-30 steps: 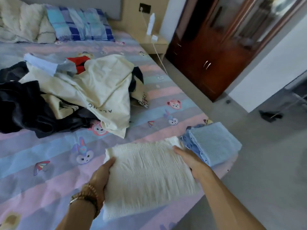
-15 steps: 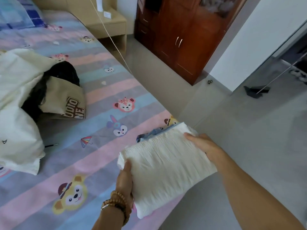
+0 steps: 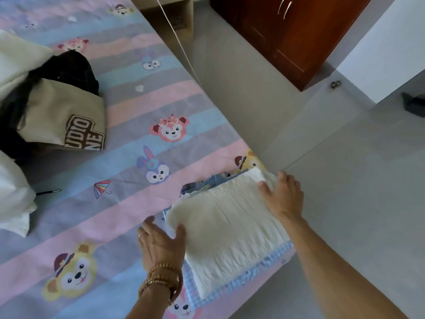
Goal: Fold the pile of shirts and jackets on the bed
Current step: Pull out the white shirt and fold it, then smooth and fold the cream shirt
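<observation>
A folded white ribbed shirt [image 3: 230,238] lies on top of a folded blue checked garment [image 3: 255,271] at the near right corner of the bed [image 3: 128,111]. My left hand [image 3: 158,242] sits at the shirt's left edge, fingers spread on the sheet and thumb resting on the cloth. At the far right corner my right hand [image 3: 282,196] pinches the shirt, thumb on top and fingers over the edge. The unfolded pile lies at the left: a beige garment [image 3: 62,116] with a brown patch, a black one [image 3: 69,70] and a cream one [image 3: 11,199].
The bed edge runs diagonally just right of the stack, with grey tiled floor [image 3: 345,180] beyond it. A white cable [image 3: 181,47] hangs over the bed edge near a nightstand [image 3: 174,12]. A dark wooden wardrobe [image 3: 299,31] stands at the top right.
Both hands carried the white shirt to the right and set it down on the blue checked garment. My left fingers came out from under it. The view swung right and down.
</observation>
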`<state>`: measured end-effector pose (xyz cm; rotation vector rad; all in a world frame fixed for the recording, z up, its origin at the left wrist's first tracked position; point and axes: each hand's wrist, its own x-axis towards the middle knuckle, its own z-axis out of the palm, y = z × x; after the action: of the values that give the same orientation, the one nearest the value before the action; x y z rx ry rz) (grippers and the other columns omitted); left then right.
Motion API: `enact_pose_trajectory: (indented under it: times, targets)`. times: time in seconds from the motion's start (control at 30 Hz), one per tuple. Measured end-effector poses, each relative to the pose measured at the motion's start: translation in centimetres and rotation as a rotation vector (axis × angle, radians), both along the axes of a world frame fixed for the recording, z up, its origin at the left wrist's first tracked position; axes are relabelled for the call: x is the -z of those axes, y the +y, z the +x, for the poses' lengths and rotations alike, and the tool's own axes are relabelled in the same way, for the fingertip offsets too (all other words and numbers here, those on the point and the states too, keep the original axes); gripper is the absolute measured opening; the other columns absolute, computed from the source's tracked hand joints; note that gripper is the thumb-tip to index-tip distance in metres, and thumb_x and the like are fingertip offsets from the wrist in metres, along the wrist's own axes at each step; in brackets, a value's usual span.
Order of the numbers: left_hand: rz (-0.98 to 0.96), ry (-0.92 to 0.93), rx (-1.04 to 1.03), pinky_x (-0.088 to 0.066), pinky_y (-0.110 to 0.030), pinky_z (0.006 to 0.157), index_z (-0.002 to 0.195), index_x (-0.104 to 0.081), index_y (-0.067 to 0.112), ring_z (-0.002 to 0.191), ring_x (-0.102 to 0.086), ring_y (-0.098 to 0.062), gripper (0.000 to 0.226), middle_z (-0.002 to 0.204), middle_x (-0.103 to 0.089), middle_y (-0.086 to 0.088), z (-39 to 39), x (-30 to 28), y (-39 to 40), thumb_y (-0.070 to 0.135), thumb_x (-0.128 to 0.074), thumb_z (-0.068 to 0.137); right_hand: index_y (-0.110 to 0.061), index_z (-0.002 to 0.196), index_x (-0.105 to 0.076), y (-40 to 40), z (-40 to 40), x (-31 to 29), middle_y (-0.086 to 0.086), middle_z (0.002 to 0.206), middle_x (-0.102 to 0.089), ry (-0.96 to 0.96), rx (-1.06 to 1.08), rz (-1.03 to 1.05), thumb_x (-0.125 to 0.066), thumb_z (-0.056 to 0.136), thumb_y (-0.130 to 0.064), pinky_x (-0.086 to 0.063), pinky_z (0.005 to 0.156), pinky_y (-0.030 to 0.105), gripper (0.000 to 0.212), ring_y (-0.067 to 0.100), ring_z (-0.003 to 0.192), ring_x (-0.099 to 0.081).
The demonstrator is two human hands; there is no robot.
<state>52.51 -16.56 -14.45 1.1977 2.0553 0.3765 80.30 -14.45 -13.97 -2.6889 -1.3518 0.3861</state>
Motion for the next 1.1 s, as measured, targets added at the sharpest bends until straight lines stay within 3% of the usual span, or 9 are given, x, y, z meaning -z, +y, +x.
enact_pose_trajectory:
  times: [0.1, 0.23, 0.33, 0.47, 0.63, 0.7, 0.83, 1.03, 1.1]
  targets:
    - [0.447, 0.242, 0.609, -0.03, -0.048, 0.104, 0.135, -0.046, 0.017, 0.129, -0.042, -0.034, 0.058, 0.137, -0.05, -0.009, 0.9, -0.4, 0.2, 0.044, -0.05, 0.084, -0.014, 0.123, -0.058, -0.9, -2.3, -0.5, 0.012, 0.134, -0.054, -0.183, -0.464, 0.184, -0.056, 0.081, -0.039, -0.035, 0.102, 0.051, 0.049, 0.034, 0.126, -0.047]
    - [0.215, 0.324, 1.082, -0.01, -0.056, 0.11, 0.139, -0.044, 0.025, 0.137, -0.03, -0.038, 0.09, 0.145, -0.046, -0.011, 2.2, 1.9, -0.3, 0.077, -0.042, 0.066, -0.021, 0.152, -0.032, -3.6, -3.8, 2.1, 0.007, 0.162, -0.022, -0.093, -0.554, -0.097, -0.028, 0.089, -0.061, -0.003, 0.117, 0.056, 0.075, 0.03, 0.15, -0.012]
    - [0.106, 0.347, 1.15, -0.009, -0.056, 0.109, 0.142, -0.043, 0.025, 0.137, -0.031, -0.041, 0.107, 0.148, -0.043, -0.012, 2.3, 3.7, -0.3, 0.088, -0.039, 0.055, -0.026, 0.15, 0.016, -4.7, -3.6, 4.3, -0.003, 0.158, 0.026, -0.053, -0.43, -0.207, 0.003, 0.082, -0.071, 0.013, 0.115, 0.059, 0.083, 0.029, 0.147, 0.023]
    - [0.104, 0.376, 1.166, -0.011, -0.054, 0.108, 0.146, -0.036, 0.024, 0.138, -0.033, -0.039, 0.109, 0.151, -0.039, -0.012, 1.8, 6.3, 0.1, 0.096, -0.021, 0.065, -0.028, 0.148, 0.025, -5.5, -4.4, 6.9, -0.002, 0.156, 0.034, -0.046, -0.331, -0.203, 0.008, 0.083, -0.069, 0.01, 0.118, 0.057, 0.08, 0.028, 0.147, 0.024]
    - [0.145, 0.407, 1.153, 0.023, -0.053, 0.109, 0.145, 0.025, 0.035, 0.139, 0.035, -0.027, 0.116, 0.149, 0.037, 0.004, 2.0, 7.7, -0.1, 0.098, -0.007, 0.054, -0.027, 0.152, 0.021, -5.5, -4.6, 8.5, 0.001, 0.157, 0.032, -0.072, -0.323, -0.204, 0.008, 0.082, -0.069, 0.012, 0.119, 0.052, 0.083, 0.028, 0.148, 0.02]
    - [0.178, 0.386, 1.155, 0.016, -0.055, 0.112, 0.152, 0.011, 0.031, 0.144, 0.024, -0.028, 0.113, 0.156, 0.024, 0.0, 1.9, 6.8, -0.1, 0.096, -0.019, 0.064, -0.024, 0.154, 0.013, -5.4, -4.5, 7.8, 0.003, 0.16, 0.025, -0.104, -0.329, -0.174, 0.005, 0.082, -0.068, 0.016, 0.117, 0.053, 0.084, 0.031, 0.149, 0.017]
    - [0.267, 0.356, 1.184, -0.014, -0.055, 0.107, 0.144, -0.039, 0.019, 0.141, -0.031, -0.032, 0.089, 0.152, -0.037, -0.008, -1.0, 3.8, -1.1, 0.078, -0.035, 0.077, -0.011, 0.152, -0.03, -5.3, -7.8, 3.8, 0.015, 0.161, -0.018, -0.122, -0.355, -0.061, -0.023, 0.088, -0.059, 0.006, 0.116, 0.054, 0.08, 0.036, 0.149, -0.013]
    - [0.238, 0.372, 0.979, -0.01, -0.047, 0.11, 0.128, -0.058, 0.016, 0.137, -0.03, -0.028, 0.067, 0.143, -0.049, -0.011, -13.0, -0.8, -1.1, 0.059, -0.019, 0.095, -0.008, 0.142, -0.046, -2.7, -20.5, -1.2, 0.018, 0.151, -0.041, -0.07, -0.555, 0.06, -0.034, 0.091, -0.046, -0.028, 0.11, 0.056, 0.065, 0.035, 0.138, -0.041]
    - [0.285, 0.438, 0.871, -0.012, -0.046, 0.11, 0.123, -0.062, 0.016, 0.134, -0.033, -0.028, 0.06, 0.14, -0.053, -0.011, -18.8, -1.6, -0.5, 0.057, -0.032, 0.091, -0.007, 0.139, -0.049, -1.0, -26.2, -2.2, 0.018, 0.146, -0.047, 0.007, -0.593, 0.063, -0.037, 0.087, -0.045, -0.044, 0.1, 0.056, 0.065, 0.035, 0.13, -0.051]
